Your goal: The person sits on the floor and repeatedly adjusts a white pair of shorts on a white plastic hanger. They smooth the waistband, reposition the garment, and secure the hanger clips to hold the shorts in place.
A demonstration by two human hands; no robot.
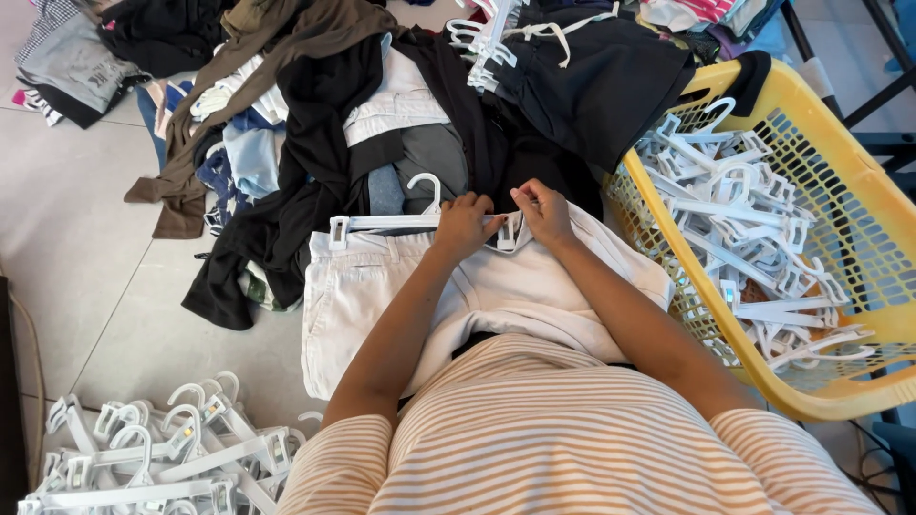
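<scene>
Both hands pinch the waistband of the cream trousers (pixel 382 296) at the centre — left hand (pixel 465 226) and right hand (pixel 544 212) grasping by the white clip hanger's (pixel 382 222) right clip, yellow basket (pixel 859 238) at three o'clock — soft, light, floppy cloth, best gripped along its stiffer waistband.

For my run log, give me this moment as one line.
left hand: on white clip hanger | right hand: at hanger's right clip | pale shorts on lap | yellow basket of hangers, right

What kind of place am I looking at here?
Probably a clothing sorting or stockroom floor: a clothes heap on tiles, a yellow basket of white hangers, and both hands clipping pale shorts onto one.
</scene>
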